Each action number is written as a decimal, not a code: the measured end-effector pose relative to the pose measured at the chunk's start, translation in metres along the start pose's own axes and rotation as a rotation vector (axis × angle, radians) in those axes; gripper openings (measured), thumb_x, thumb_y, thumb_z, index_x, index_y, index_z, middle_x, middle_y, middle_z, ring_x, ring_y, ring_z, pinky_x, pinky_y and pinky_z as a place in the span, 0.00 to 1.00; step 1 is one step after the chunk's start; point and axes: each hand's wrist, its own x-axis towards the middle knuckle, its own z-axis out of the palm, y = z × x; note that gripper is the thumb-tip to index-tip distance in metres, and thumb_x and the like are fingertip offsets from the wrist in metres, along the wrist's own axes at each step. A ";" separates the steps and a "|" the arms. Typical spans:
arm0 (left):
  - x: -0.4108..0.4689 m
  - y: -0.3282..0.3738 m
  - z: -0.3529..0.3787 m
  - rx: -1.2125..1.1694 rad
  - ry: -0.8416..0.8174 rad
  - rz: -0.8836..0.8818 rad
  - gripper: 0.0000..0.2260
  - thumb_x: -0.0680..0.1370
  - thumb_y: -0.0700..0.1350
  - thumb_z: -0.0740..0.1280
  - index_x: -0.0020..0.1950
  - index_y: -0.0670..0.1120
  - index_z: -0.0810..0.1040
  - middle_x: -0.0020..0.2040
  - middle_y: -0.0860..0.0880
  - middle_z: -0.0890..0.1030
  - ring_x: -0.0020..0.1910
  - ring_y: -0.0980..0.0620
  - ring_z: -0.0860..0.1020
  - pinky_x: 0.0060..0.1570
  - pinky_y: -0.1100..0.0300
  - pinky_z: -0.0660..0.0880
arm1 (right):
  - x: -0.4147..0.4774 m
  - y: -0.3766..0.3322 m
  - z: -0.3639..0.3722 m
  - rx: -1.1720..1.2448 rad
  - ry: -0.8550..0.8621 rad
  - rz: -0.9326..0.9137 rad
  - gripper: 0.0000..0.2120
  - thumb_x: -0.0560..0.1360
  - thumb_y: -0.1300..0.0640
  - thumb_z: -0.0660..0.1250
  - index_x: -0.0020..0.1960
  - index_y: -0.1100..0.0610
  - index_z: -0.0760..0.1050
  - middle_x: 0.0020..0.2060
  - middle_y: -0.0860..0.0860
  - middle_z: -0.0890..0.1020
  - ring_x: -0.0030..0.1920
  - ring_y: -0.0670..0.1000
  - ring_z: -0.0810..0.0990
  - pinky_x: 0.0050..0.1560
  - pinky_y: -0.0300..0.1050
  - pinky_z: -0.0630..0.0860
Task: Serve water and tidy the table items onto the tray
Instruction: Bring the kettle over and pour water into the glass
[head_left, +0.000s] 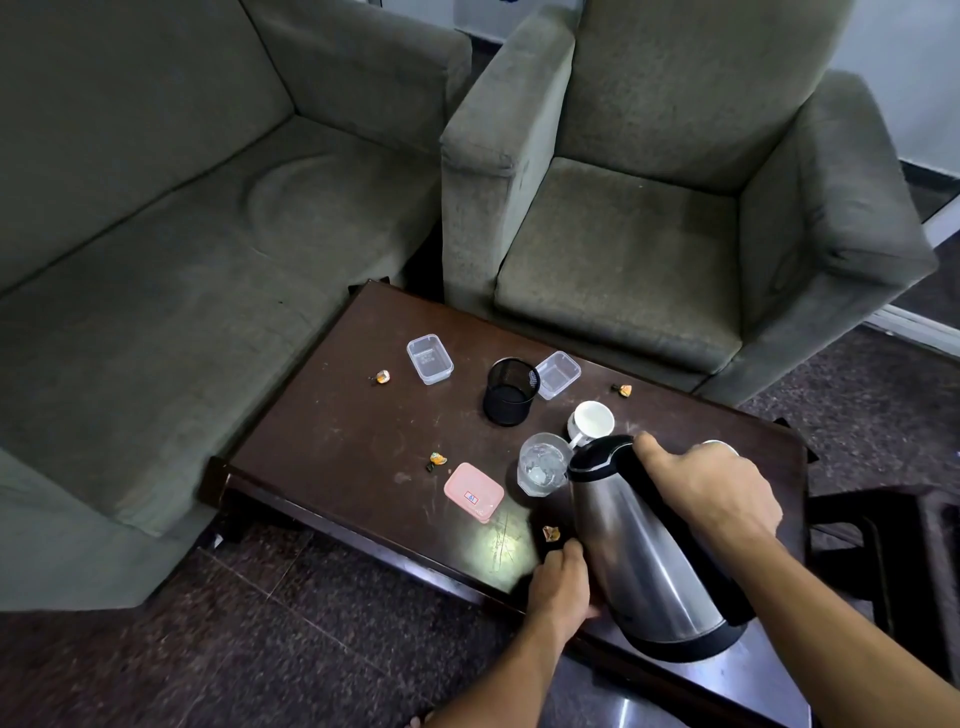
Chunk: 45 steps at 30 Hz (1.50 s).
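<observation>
Now, right hand (711, 488) fingers (655, 453) clasping tilted kettle (634, 551) handle, left hand (561, 587) pressing its side

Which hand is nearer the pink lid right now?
Left. The left hand is against the kettle at its lower side, just down-right of the pink lid. The right hand grips the kettle handle, farther right, beyond the glass.

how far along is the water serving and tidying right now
Done: the glass already holds some water. In hand: the right hand tilts the kettle by its handle toward the glass, the left hand steadying its side. Left: the mug looks empty, and the mesh cup, clear tubs, pink box and wrappers lie loose on the table; nothing tidied yet.
</observation>
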 end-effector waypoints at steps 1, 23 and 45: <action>0.001 0.000 0.000 -0.011 0.002 -0.001 0.21 0.85 0.52 0.54 0.70 0.40 0.73 0.65 0.40 0.79 0.57 0.43 0.81 0.55 0.48 0.82 | 0.000 0.000 0.000 0.004 0.001 0.002 0.28 0.65 0.27 0.57 0.32 0.53 0.68 0.30 0.49 0.69 0.40 0.59 0.74 0.43 0.49 0.72; -0.010 0.017 -0.002 -0.083 0.053 -0.049 0.19 0.82 0.53 0.55 0.60 0.44 0.78 0.59 0.45 0.77 0.57 0.40 0.79 0.30 0.60 0.81 | -0.004 0.019 0.002 0.056 0.012 0.018 0.30 0.65 0.25 0.57 0.35 0.54 0.68 0.34 0.53 0.72 0.45 0.61 0.76 0.45 0.50 0.71; -0.058 0.108 0.039 0.372 0.136 0.615 0.15 0.84 0.49 0.56 0.61 0.53 0.81 0.61 0.50 0.83 0.63 0.48 0.77 0.63 0.56 0.70 | -0.027 0.156 -0.031 0.923 0.271 0.123 0.38 0.66 0.26 0.66 0.25 0.63 0.75 0.20 0.56 0.77 0.20 0.50 0.74 0.35 0.52 0.75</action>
